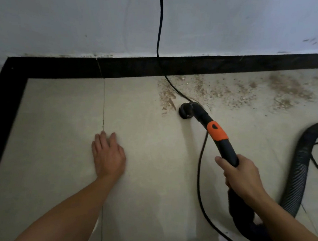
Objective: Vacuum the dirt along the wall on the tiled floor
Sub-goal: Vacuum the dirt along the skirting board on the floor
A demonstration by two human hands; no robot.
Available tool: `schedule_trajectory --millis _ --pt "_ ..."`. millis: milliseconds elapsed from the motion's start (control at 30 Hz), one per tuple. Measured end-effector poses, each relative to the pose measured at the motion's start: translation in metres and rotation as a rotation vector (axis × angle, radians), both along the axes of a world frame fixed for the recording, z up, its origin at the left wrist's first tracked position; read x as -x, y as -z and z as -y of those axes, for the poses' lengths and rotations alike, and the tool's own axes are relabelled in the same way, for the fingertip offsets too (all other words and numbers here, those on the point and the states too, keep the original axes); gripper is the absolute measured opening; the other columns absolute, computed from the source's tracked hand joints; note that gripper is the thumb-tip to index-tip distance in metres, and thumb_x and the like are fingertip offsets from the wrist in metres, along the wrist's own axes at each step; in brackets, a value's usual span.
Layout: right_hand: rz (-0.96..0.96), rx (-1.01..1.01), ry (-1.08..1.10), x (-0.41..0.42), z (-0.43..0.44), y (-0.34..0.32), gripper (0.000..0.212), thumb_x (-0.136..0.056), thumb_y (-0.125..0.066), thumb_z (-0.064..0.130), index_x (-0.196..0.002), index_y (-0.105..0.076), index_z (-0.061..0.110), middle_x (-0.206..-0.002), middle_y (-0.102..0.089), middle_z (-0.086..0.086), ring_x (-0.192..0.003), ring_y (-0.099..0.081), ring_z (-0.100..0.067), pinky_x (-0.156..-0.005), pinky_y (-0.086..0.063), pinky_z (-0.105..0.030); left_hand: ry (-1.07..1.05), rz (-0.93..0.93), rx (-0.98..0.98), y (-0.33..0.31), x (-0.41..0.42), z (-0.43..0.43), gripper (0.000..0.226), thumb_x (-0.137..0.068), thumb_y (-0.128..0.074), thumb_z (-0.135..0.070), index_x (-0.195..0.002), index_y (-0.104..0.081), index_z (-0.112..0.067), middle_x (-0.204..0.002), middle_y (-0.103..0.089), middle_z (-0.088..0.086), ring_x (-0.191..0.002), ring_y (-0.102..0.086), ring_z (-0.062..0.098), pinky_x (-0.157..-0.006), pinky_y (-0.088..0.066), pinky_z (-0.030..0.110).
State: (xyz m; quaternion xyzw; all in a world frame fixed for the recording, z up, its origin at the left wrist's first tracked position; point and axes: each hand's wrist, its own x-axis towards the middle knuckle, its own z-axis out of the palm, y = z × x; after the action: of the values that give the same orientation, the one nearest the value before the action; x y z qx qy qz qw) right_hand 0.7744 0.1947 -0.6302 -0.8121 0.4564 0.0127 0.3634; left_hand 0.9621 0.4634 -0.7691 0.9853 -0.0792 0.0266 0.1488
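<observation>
Brown dirt [250, 91] is scattered over the beige tiled floor [64, 113] along the black skirting [195, 66], from the middle to the right. My right hand [242, 175] grips the black vacuum handle with an orange band [217, 133]. Its round black nozzle [186, 112] sits on the floor at the left end of the dirt patch. My left hand [107, 154] rests flat on the tile, fingers straight, well left of the nozzle.
A ribbed black hose [299, 167] loops from the handle round to the right edge. A thin black power cord [159, 26] hangs down the white wall [67, 19], crosses the dirt and runs under the handle toward me. The skirting turns a corner at the left.
</observation>
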Motion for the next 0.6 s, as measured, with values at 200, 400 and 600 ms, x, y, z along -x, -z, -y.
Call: schedule_trajectory --millis 200,400,600 --pt "0.079 -0.143 0.010 -0.035 -0.012 0.001 0.027 -0.087 -0.070 0.037 -0.089 -0.062 0.011 -0.062 -0.061 -0.007 -0.047 -0.057 -0.020 -0.055 -0.052 -0.039 -0.011 0.018 0.003 0.000 0.000 0.000 0.053 -0.086 -0.031 -0.025 -0.126 -0.058 -0.003 -0.136 -0.047 0.030 -0.128 -0.039 0.046 -0.110 -0.029 0.054" --pt "-0.020 -0.027 -0.133 -0.039 -0.024 0.007 0.026 -0.086 -0.069 0.043 -0.086 -0.058 0.019 -0.066 -0.066 -0.009 -0.054 -0.064 -0.025 -0.054 -0.055 -0.041 -0.011 0.027 -0.011 0.002 0.001 -0.001 0.050 -0.087 -0.034 -0.024 -0.126 -0.058 -0.003 -0.136 -0.048 0.029 -0.128 -0.040 0.046 -0.109 -0.031 0.054" --pt "0.014 0.016 -0.016 -0.073 -0.015 0.004 0.027 -0.083 -0.068 0.044 -0.083 -0.059 0.018 -0.072 -0.068 -0.011 -0.063 -0.068 -0.032 -0.066 -0.060 -0.050 -0.016 0.018 -0.026 0.002 -0.001 -0.001 0.051 -0.087 -0.034 -0.025 -0.128 -0.057 -0.005 -0.138 -0.047 0.027 -0.130 -0.038 0.044 -0.110 -0.030 0.053"
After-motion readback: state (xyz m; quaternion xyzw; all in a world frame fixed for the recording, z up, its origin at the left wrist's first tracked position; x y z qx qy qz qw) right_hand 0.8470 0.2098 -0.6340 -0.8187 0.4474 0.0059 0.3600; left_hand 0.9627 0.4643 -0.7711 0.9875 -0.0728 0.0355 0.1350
